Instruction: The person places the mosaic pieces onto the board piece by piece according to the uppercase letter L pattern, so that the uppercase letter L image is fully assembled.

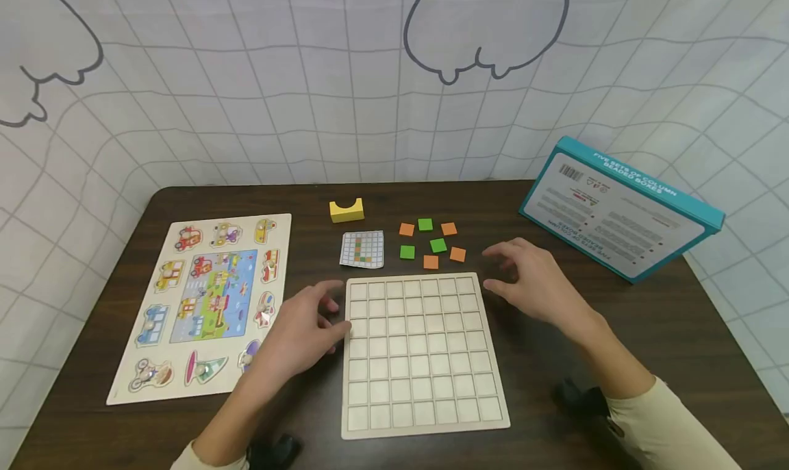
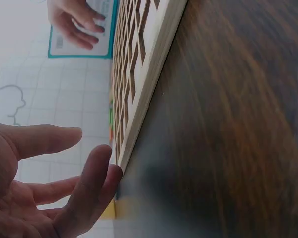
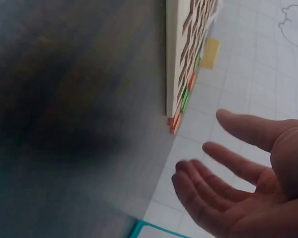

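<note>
Both wrist views blur the table; left hand (image 1: 302,333) and right hand (image 1: 536,281) flank the grid board (image 1: 422,353), fingers relaxed.

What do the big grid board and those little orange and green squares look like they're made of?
The grid board looks like pale, unpainted wood: light tan, matte, with thick layered edges in the wrist views. The small squares have flat, solid orange and green colour; that suggests painted wood or foam, but I cannot tell which. Neither hand holds either one.
</note>
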